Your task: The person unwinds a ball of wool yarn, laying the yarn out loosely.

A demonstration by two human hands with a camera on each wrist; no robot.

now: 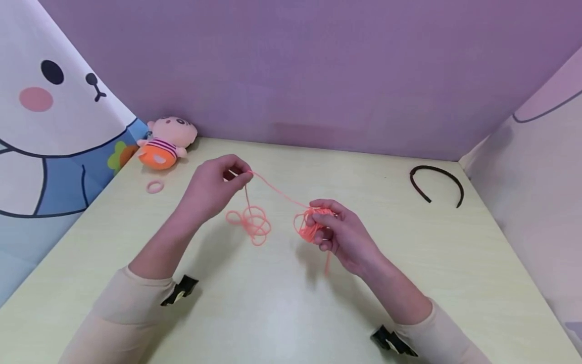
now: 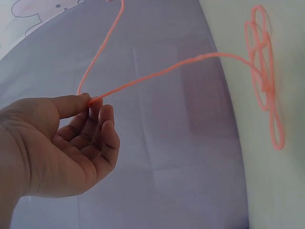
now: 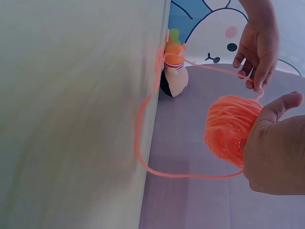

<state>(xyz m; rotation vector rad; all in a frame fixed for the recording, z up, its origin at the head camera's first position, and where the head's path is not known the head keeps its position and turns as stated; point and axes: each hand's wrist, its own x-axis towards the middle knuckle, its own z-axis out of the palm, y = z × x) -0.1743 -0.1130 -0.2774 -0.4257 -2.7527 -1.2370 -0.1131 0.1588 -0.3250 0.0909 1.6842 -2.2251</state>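
My left hand (image 1: 217,186) pinches a strand of coral yarn (image 2: 152,75) between thumb and fingertips, raised above the table. From that pinch one length drops to a loose heap of loops (image 1: 253,225) on the tabletop. Another length slants across to my right hand (image 1: 347,235), which grips a wound bundle of the same yarn (image 3: 231,129). A few loops stick out at the bundle's left side in the head view. Below the right hand a tail of yarn (image 1: 328,263) hangs down. The bundle's far side is hidden by the palm in the right wrist view.
A plush doll (image 1: 167,141) in orange shorts leans at the table's back left corner, with a pink ring (image 1: 155,186) in front of it. A black headband (image 1: 436,169) lies at the back right. A purple backdrop (image 1: 318,76) rises behind the pale table (image 1: 282,313).
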